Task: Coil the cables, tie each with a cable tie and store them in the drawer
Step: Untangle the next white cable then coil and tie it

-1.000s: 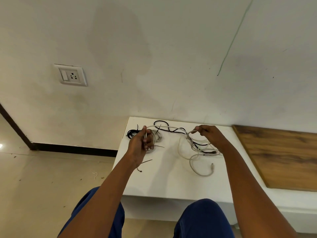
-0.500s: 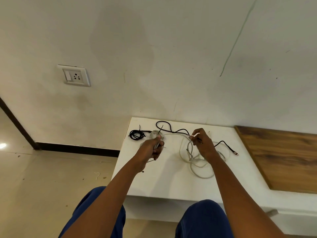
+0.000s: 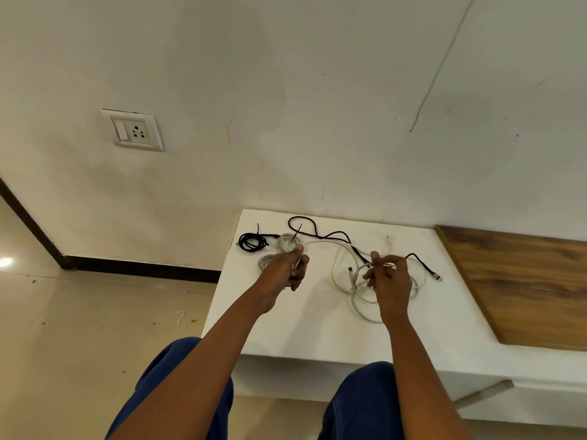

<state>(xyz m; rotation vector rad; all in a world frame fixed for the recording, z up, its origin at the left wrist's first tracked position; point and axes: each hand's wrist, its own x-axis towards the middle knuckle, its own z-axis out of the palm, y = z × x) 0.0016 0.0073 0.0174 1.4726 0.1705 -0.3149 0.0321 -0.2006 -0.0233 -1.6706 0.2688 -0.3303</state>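
Two hands on white cable, low white table

Cream wall (image 3: 317, 90) behind the table (image 3: 301, 328); socket plate (image 3: 132, 130) up-left of it, tiled floor (image 3: 79, 328) to its left, wooden panel (image 3: 524, 287) at its right end. Loose white cable (image 3: 341, 249) sprawls mid-table, crossed by a black cable (image 3: 336, 234). Tied black coil (image 3: 252, 242) at the table's far-left corner. Left hand (image 3: 284, 271) clenched round one white strand; right hand (image 3: 389, 281) pinches another.

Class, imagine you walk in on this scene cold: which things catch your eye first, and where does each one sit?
Two bare hands work over a white table: the left hand grips a white cable, the right hand pinches its loose loops. A coiled black cable lies at the table's far left corner, and a wall socket sits up left.
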